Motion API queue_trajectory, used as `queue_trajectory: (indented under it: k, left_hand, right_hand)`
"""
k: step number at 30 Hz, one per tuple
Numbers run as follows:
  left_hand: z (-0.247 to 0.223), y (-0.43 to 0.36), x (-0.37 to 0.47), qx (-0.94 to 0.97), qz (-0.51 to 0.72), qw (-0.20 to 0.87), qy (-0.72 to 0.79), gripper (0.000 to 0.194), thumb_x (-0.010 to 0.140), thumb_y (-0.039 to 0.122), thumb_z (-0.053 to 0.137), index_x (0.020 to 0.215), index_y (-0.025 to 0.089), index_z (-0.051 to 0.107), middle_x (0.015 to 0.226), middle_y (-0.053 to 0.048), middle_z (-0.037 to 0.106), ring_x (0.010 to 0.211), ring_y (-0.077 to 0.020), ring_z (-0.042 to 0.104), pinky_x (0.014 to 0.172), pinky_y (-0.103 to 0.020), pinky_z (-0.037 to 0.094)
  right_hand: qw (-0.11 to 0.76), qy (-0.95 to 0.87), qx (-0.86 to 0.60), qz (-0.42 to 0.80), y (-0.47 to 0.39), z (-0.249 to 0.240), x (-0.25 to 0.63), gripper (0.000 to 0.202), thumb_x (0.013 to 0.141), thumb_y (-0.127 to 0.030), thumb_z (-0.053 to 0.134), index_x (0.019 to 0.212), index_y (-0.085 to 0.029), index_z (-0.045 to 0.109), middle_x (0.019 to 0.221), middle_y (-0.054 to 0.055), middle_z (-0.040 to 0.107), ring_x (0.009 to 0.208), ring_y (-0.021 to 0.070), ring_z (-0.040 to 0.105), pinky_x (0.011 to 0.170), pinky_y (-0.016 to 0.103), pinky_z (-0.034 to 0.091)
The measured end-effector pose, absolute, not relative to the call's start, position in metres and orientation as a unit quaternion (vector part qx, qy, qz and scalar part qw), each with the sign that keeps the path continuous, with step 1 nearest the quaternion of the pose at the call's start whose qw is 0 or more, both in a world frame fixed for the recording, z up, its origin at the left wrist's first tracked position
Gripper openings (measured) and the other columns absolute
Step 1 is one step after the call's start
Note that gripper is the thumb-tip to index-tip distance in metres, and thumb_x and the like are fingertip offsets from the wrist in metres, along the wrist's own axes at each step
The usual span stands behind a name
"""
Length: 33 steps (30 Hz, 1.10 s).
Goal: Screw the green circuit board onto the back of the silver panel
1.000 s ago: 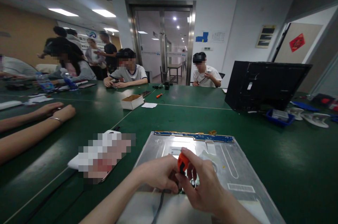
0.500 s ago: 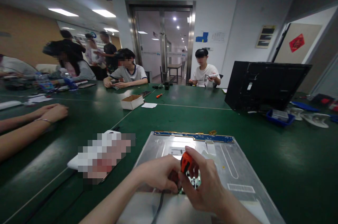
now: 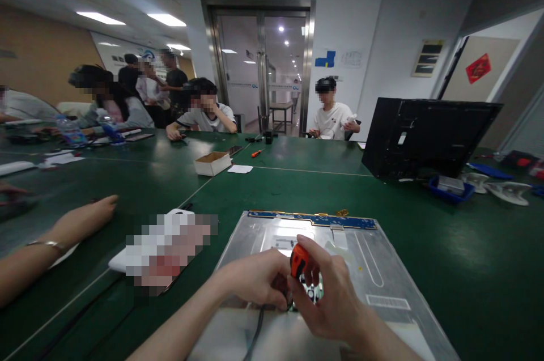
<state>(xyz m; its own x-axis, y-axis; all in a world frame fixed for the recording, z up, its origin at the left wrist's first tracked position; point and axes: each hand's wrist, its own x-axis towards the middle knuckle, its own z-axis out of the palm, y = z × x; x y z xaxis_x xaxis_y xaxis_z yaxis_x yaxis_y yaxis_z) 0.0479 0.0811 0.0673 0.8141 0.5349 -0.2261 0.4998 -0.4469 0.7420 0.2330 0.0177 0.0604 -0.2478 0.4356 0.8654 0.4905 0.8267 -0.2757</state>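
Note:
In front of me lies a flat metal display panel (image 3: pixel 395 270) with a blue circuit strip (image 3: pixel 312 220) along its far edge. My right hand (image 3: pixel 334 293) grips the orange and black handle of a screwdriver (image 3: pixel 300 259), held upright over a green circuit board (image 3: pixel 314 293) at the panel's middle. Curled beside it is my left hand (image 3: pixel 259 281), fingers closed low at the board; what they hold, if anything, is hidden. A black cable (image 3: pixel 256 330) runs from under the left hand toward me. The screwdriver's tip is out of sight.
To the left lie a blurred-out white and pink object (image 3: pixel 178 247) and a co-worker's arm (image 3: pixel 72 228). Farther off are a small open box (image 3: pixel 212 164), another orange screwdriver (image 3: pixel 257 153) and a black monitor (image 3: pixel 429 137). A blue tray (image 3: pixel 450 191) sits beside the monitor. Several people surround the table.
My hands and the screwdriver look almost the same. On the left, the co-worker's hands have moved apart. A person across the table has raised a hand to their head.

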Motion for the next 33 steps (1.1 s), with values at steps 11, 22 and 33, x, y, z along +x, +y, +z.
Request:
queue_trajectory:
  k: [11,22,33]
  left_hand:
    - [0.0627,0.0834,0.0448,0.851,0.038,0.433,0.295,0.018,0.073,0.018,0.075,0.09,0.016,0.07,0.077,0.0,0.065,0.069,-0.0159,0.058,0.062,-0.024,0.047]
    - [0.061,0.0852,0.0456,0.822,0.015,0.48,0.306,0.02,0.068,0.011,0.074,0.087,0.016,0.068,0.078,0.001,0.066,0.066,-0.0154,0.059,0.06,-0.024,0.048]
    - [0.0616,0.0845,0.0467,0.847,0.046,0.448,0.283,0.013,0.071,0.016,0.077,0.08,0.015,0.068,0.075,0.001,0.065,0.069,-0.0157,0.059,0.065,-0.024,0.047]
  right_hand:
    - [0.537,-0.79,-0.296,-0.004,0.0205,0.0613,0.2345,0.05,0.095,-0.024,0.046,0.143,-0.017,0.034,0.069,-0.001,0.064,0.046,0.0144,0.058,0.044,0.027,0.044]
    - [0.543,-0.786,-0.296,0.002,0.0208,0.0625,0.2351,0.051,0.096,-0.024,0.046,0.144,-0.018,0.034,0.066,-0.003,0.06,0.046,0.0139,0.057,0.043,0.026,0.044]
    - [0.542,-0.786,-0.297,-0.014,0.0207,0.06,0.2344,0.049,0.097,-0.026,0.045,0.144,-0.017,0.034,0.069,-0.001,0.063,0.046,0.0142,0.058,0.043,0.027,0.044]
